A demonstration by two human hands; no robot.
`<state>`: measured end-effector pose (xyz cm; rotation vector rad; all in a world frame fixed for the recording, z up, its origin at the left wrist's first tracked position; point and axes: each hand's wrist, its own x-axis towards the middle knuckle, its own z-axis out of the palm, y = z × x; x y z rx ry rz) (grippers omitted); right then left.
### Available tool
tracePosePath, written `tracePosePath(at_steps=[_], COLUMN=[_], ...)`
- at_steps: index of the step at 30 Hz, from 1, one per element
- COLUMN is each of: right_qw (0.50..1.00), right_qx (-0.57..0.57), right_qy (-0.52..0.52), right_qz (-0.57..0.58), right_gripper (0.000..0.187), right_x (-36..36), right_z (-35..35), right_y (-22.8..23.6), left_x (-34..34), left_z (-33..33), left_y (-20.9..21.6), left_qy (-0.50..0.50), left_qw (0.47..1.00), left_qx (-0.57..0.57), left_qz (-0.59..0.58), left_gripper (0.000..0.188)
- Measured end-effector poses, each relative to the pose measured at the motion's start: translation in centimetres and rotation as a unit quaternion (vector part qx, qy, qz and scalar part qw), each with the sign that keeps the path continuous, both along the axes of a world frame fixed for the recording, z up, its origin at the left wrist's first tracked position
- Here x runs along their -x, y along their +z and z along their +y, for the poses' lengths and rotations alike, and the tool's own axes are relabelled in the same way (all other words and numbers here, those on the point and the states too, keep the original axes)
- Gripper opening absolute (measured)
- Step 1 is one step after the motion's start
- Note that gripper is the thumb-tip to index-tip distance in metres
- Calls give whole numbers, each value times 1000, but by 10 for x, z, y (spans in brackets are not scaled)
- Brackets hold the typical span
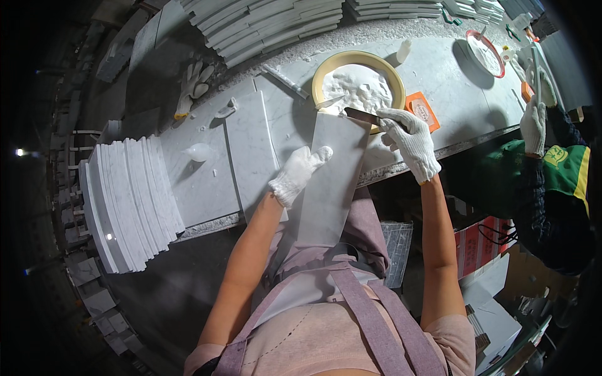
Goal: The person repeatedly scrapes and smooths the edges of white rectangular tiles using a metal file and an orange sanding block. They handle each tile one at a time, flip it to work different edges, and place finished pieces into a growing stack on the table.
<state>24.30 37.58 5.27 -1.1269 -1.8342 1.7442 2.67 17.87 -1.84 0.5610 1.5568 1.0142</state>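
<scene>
A long grey-white stone slab [333,182] leans from my lap up to the rim of a yellow bowl [319,74]. Along its left edge my left hand [301,172], in a white knit glove, grips it with the thumb on top; the other fingers are partly hidden. My gloved right hand [411,139] is closed round the handle of a putty knife [362,115], whose dark blade lies at the slab's top end. White powdery paste [356,86] fills the bowl. A second pale blade [329,102] rests across the bowl's near-left rim.
An orange box [423,111] sits right of the bowl, a small white bottle [404,51] behind it. Stacked slabs [128,203] stand at left; more slabs [269,25] are piled at the back. Loose gloves [193,84] lie far left. A co-worker's gloved hand [533,125] is at right, near a red-rimmed bowl [501,67].
</scene>
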Motion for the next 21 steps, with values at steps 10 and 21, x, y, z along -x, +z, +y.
tracePosePath(at_steps=[10, 21], right_qw=[1000, 1000], right_qx=[2, 5], right_qy=[-6, -12], right_qz=[2, -8], right_gripper=[29, 29], right_x=[-1, -2], right_z=[-1, -4], right_y=[1, 2], left_x=[-10, -10], left_z=[3, 2], left_y=[21, 17], left_qy=[31, 38], left_qw=[999, 999], left_qx=[-29, -21], left_qz=[-22, -17], left_gripper=[40, 41])
